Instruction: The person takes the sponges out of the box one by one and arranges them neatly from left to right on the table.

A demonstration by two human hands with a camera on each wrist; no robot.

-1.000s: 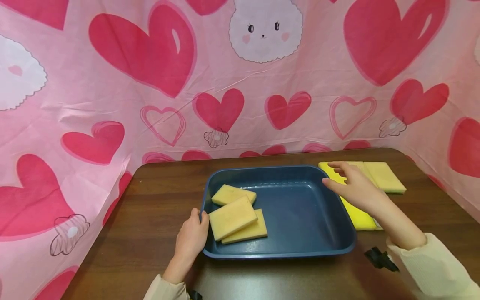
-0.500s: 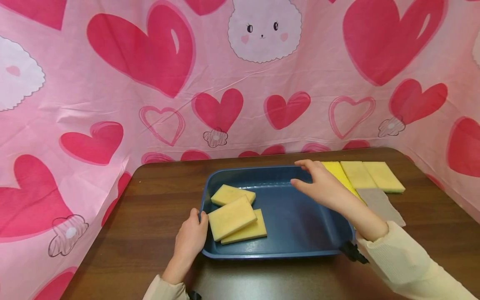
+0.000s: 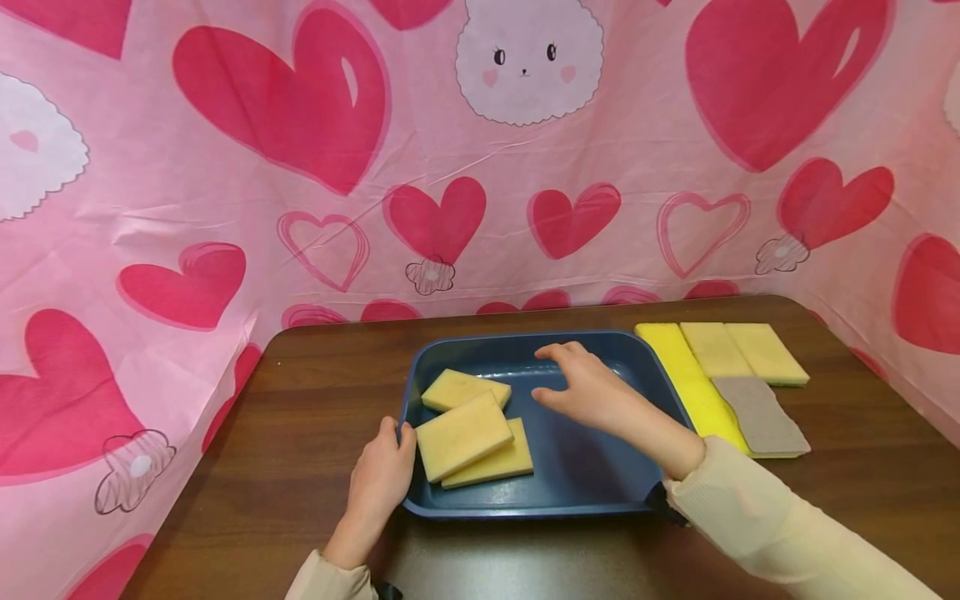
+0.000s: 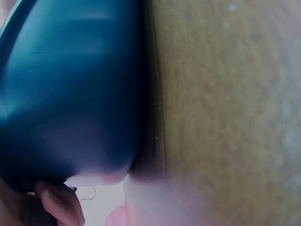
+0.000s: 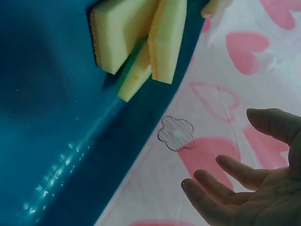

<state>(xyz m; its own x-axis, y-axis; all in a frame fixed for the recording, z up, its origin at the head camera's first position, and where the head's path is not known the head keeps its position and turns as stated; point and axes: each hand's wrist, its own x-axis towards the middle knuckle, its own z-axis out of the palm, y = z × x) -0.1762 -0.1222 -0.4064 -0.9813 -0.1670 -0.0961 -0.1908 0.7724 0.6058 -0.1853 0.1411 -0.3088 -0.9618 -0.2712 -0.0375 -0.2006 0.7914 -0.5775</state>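
A blue rectangular pan (image 3: 592, 467) stands on the table. At its left rim my left hand (image 3: 382, 471) grips the edge; curled fingers (image 4: 59, 205) show there in the left wrist view. Three yellow sponges lie in the pan's left part: one at the back (image 3: 461, 389), one tilted on top (image 3: 465, 435), and one partly under it (image 3: 502, 462). Over the middle of the pan hovers my right hand (image 3: 588, 387), thumb and fingers spread apart with nothing between them. The right wrist view shows that hand (image 5: 249, 188) apart from the sponges (image 5: 167, 42).
Right of the pan lie a bright yellow sponge sheet (image 3: 693, 383), two pale yellow sponges (image 3: 738, 352) side by side, and a wavy-edged grey piece (image 3: 761, 412). Brown wooden table (image 3: 322, 375) surrounds them. A pink heart-print cloth (image 3: 480, 150) hangs behind and at the sides.
My right hand has moved left from above the yellow items at the right to over the pan's middle, uncovering the grey piece. My left hand stays on the rim; the sponges have not moved.
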